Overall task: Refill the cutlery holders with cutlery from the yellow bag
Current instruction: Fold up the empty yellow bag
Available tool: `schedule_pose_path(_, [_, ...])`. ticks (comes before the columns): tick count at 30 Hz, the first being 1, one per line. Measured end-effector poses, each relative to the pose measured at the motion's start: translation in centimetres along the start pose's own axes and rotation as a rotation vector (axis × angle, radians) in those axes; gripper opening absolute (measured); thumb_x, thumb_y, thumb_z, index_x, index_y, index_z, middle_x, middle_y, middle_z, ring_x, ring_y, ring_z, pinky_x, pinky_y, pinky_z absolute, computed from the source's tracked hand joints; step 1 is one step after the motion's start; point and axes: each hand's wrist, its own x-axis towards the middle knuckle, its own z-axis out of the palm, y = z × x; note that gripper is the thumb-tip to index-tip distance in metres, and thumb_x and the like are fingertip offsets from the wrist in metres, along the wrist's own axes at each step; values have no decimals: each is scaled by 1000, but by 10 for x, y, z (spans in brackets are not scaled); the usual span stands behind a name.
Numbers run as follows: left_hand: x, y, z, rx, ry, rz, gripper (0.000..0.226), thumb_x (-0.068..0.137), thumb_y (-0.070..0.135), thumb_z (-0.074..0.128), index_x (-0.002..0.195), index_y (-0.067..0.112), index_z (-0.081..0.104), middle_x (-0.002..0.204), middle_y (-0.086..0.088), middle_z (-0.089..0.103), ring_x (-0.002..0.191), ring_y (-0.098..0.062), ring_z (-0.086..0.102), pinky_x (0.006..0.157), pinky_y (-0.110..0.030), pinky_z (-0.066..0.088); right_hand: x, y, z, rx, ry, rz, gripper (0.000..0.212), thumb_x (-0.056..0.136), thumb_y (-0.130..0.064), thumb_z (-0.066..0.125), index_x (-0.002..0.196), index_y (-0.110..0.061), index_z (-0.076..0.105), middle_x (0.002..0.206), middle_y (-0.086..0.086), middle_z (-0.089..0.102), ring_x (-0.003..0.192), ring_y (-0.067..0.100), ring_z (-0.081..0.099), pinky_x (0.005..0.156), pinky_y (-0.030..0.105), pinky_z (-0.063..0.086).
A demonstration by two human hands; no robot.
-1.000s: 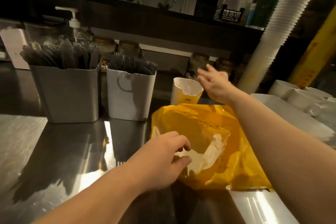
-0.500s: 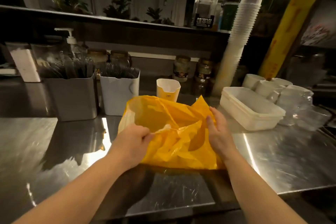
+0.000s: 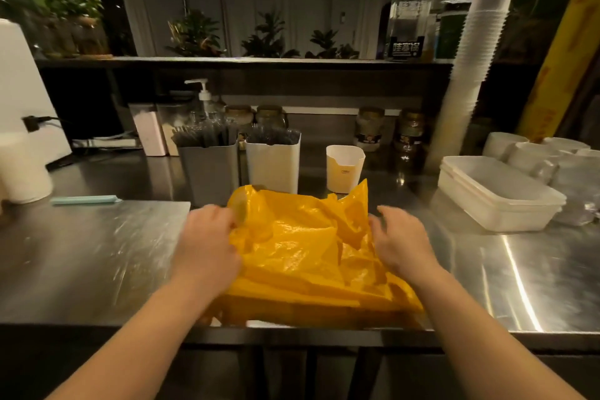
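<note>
Grey holder (image 3: 209, 169), back left on the counter (image 3: 97, 253): dark cutlery stands above its rim. White holder (image 3: 272, 162) is just beside it, stocked alike. Both stand just behind the bag, likely so each transfer is short.

Your left hand (image 3: 207, 243) sits at the bag's left rim. The fingertips are blurred and partly behind the plastic, so you cannot tell whether it pinches the rim or only presses it.

Bag (image 3: 311, 256): crumpled on the counter near the front edge, between your hands. No contents are visible.

Cup (image 3: 344, 169), behind the bag's far right corner: nothing shows above its rim. Judged the holder most in need of filling.

Your right hand (image 3: 402, 240) lies loose against the bag's right flank, fingers spread, gripping nothing that shows.

Judgement: your hands flank the bag to steady it and spread its mouth.
</note>
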Motion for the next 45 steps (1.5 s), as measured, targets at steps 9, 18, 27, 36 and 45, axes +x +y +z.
schedule_pose_path(9, [47, 78, 69, 226, -336, 217, 55, 100, 38, 57, 151, 31, 36, 159, 1, 36, 149, -27, 28, 121, -53, 23, 1, -37, 25, 40, -161, -251, 37, 104, -28, 51, 140, -23, 52, 140, 2, 56, 125, 22, 56, 105, 35, 46])
schedule_pose_path(18, [49, -33, 71, 256, -574, -9, 104, 72, 93, 7, 159, 39, -10, 169, 0, -16, 154, -29, -18, 123, -57, -8, 11, -14, 41, -31, -425, -7, 92, 77, -88, 9, 157, -45, -6, 169, -3, -5, 155, 28, 9, 117, 68, -11])
schedule_pose_path(27, [45, -2, 76, 285, -378, 219, 79, 90, 81, 12, 159, 42, 11, 170, 5, 2, 156, -27, -7, 123, -60, -3, 3, -60, 31, -218, -151, -238, 50, 102, -57, 38, 140, -28, 54, 144, -3, 56, 133, 22, 48, 114, 46, 36])
schedule_pose_path(36, [40, -24, 83, 268, -560, 170, 103, 73, 98, 15, 158, 45, -4, 170, 2, -8, 155, -30, -14, 119, -64, -14, 47, -19, 46, -185, -225, 37, 94, 78, -92, 28, 155, -36, 26, 164, 2, 25, 149, 34, 23, 116, 63, 28])
schedule_pose_path(45, [44, -15, 68, -278, -262, -92, 56, 95, 54, 58, 145, 31, 48, 154, 1, 45, 143, -27, 39, 120, -49, 21, 43, -9, 21, -102, -37, 83, 66, 96, -59, 53, 152, -30, 36, 157, -1, 41, 144, 27, 38, 114, 52, 35])
